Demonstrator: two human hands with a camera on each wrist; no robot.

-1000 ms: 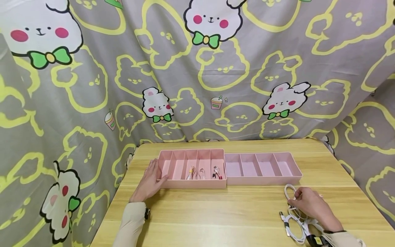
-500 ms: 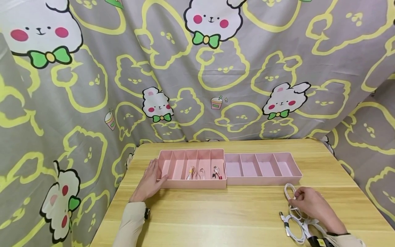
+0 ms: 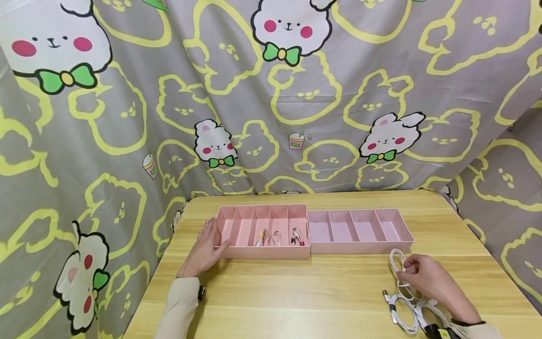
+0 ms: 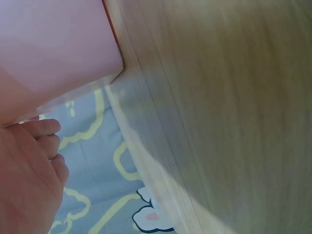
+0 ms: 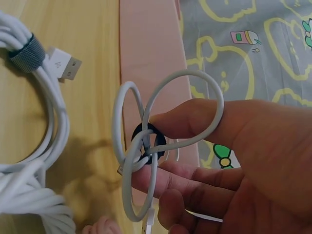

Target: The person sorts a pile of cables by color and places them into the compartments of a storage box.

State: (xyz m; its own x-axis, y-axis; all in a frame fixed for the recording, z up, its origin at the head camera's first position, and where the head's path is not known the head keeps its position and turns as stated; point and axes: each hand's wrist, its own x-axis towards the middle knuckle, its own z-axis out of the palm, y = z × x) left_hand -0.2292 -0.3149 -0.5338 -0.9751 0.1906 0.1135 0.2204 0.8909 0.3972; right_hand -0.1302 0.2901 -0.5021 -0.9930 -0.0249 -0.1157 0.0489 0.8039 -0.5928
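My right hand (image 3: pixel 427 278) pinches a white USB cable (image 5: pixel 127 187), looped and bound with a black tie (image 5: pixel 161 141), between thumb and fingers. Close by on the table lies a coiled white cable (image 5: pixel 57 126) with a dark strap and a USB plug (image 5: pixel 58 63). My left hand (image 3: pixel 201 249) rests against the left end of the pink divided box (image 3: pixel 267 253), fingers along the end wall and thumb at the front corner. Small bundled cables (image 3: pixel 277 238) lie in the three right compartments of that box; the two left ones hold nothing.
A lilac divided box (image 3: pixel 362 247) stands end to end with the pink one, its compartments holding nothing. More white cables (image 5: pixel 34 204) lie beside the right wrist. The wooden table (image 3: pixel 296 296) backs onto a patterned grey curtain (image 3: pixel 262 108).
My right hand has risen slightly with the pinched cable, whose top loop now sits a little higher. The left hand and both boxes stay put.
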